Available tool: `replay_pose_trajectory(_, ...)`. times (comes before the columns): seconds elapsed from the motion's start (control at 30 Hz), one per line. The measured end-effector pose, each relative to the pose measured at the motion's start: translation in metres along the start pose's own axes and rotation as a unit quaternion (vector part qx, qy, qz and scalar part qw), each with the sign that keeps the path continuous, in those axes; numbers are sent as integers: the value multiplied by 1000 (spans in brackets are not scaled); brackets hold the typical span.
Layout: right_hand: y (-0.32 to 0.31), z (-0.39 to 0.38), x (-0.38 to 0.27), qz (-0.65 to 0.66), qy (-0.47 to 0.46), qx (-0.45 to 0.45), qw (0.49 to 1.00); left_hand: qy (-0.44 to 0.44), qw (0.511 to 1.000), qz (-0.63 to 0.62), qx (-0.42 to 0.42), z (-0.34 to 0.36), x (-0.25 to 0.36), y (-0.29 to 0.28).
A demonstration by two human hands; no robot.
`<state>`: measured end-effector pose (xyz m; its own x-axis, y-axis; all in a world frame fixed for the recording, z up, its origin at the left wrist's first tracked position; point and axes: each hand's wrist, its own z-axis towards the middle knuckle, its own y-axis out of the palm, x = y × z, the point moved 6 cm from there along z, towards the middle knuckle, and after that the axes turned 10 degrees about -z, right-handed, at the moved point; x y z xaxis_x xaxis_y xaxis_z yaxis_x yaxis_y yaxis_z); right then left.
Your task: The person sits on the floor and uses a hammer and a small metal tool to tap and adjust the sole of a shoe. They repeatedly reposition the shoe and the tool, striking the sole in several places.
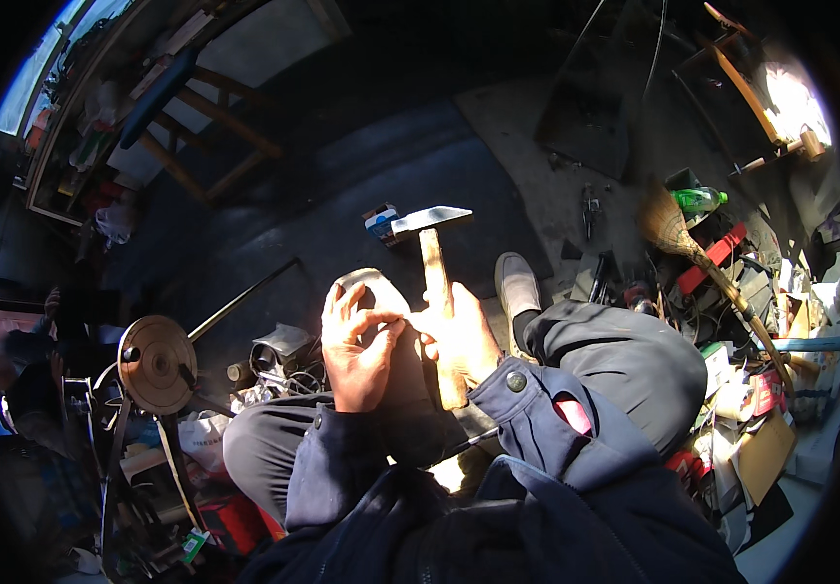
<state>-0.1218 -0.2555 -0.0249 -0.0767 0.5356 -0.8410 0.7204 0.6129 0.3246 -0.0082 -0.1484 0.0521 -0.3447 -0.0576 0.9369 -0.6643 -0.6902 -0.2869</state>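
A hammer (431, 255) with a pale wooden handle and a steel head is in my right hand (470, 341), head pointing away from me. My right thumb and fingertips reach left, close to the fingertips of my left hand (356, 355). The left hand rests on a long, rounded piece (371, 280), pale at its far end, which looks like a shoe sole between my knees. Its thumb and forefinger are pinched together at the edge of that piece; whatever is between them is too small to make out. Shadow hides the near part of the piece.
A small blue-and-white box (381, 222) lies on a dark mat (459, 156) ahead. At left stands a round wooden wheel (157, 365) on a metal frame. A broom (673, 229), a green bottle (700, 200) and heaped scraps are at right. A wooden-legged stool (215, 131) is far left.
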Motion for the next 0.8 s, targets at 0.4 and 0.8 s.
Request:
replay_pose_trajectory(0.4,-3,-1,0,-37,6,22,999,15,991,106,-81,15,2,4)
replay_pose_trajectory(0.8,1,4,-3,-21,10,6,1000,-48,997,29,-55,8,-27,2)
